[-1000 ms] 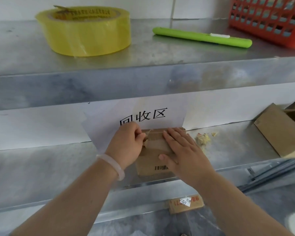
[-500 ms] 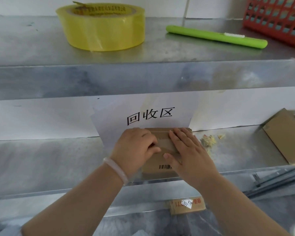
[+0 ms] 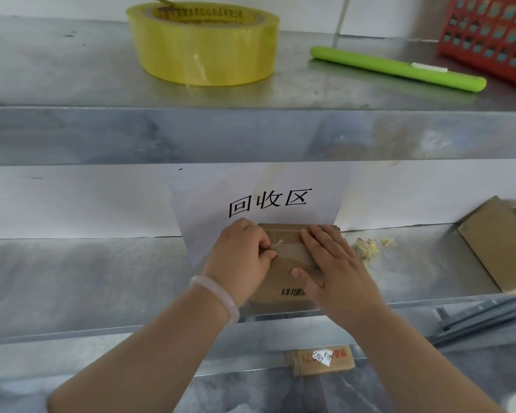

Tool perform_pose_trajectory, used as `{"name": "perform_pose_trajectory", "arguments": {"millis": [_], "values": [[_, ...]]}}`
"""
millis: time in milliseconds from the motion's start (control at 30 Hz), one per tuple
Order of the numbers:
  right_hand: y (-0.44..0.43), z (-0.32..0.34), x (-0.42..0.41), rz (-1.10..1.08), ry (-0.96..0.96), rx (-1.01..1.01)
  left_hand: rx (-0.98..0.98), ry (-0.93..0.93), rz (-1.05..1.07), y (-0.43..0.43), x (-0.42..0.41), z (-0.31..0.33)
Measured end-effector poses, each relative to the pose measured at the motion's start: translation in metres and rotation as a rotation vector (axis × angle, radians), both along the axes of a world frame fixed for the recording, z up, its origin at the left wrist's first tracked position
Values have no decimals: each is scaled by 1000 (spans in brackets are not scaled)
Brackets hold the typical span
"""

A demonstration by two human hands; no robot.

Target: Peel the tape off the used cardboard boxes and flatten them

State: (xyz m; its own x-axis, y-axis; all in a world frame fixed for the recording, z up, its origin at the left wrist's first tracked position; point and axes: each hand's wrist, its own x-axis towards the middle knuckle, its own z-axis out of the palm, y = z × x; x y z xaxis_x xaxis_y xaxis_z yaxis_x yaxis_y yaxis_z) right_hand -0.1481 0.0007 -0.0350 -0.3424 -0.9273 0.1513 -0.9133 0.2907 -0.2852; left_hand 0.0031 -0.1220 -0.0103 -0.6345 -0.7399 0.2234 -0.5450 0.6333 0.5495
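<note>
A small brown cardboard box (image 3: 286, 257) with a barcode lies on the lower metal shelf (image 3: 102, 278), in front of a white paper sign. My left hand (image 3: 242, 257) sits at the box's left side and pinches a thin lifted strip of tape (image 3: 277, 243) between thumb and fingertips. My right hand (image 3: 334, 269) lies flat on the box's top right with straight fingers, pressing it down. Much of the box is hidden under both hands.
Peeled tape scraps (image 3: 367, 248) lie just right of the box. Another cardboard box (image 3: 501, 242) stands at the shelf's right end. On the upper shelf are a yellow tape roll (image 3: 203, 43), a green utility knife (image 3: 396, 68) and a red basket (image 3: 489, 37). A small carton (image 3: 322, 360) lies below.
The view has shifted so the shelf sits further right and higher. My left hand's fingers have closed onto the tape strip again and lifted it; my right hand stays flat on the box.
</note>
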Motion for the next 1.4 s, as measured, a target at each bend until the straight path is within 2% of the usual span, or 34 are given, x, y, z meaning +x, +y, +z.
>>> {"name": "perform_pose_trajectory", "arguments": {"millis": [67,167,233,333,433,500,533,667,733,867,1067,1167,1400], "values": [[0,0,0,-2,-1,12,71,20,29,-1,1,0],[0,1,0,-5,-13,17,294,107,144,-11,6,-7],[0,2,0,-4,-10,20,569,311,227,-16,11,-12],[0,1,1,-11,-17,4,1057,737,340,-15,15,-15],[1,1,1,-17,-21,-12,1289,932,401,-11,19,-19],[1,2,2,-15,-16,-3,1239,893,386,-10,21,-21],[1,2,2,-15,-18,-2,1147,835,363,-10,21,-22],[0,2,2,-26,-31,2,460,435,167,-12,29,-23],[0,0,2,-26,-30,-5,336,356,69,-12,30,-21],[0,1,2,-22,-28,-25,451,388,-28,-13,24,-20],[0,4,4,-52,-50,-43,883,533,171,-24,14,-28],[-7,11,7,-110,-53,-72,1117,531,143,-26,10,-29],[-10,5,11,-149,-58,-119,1031,550,159,-28,14,-35]]}}
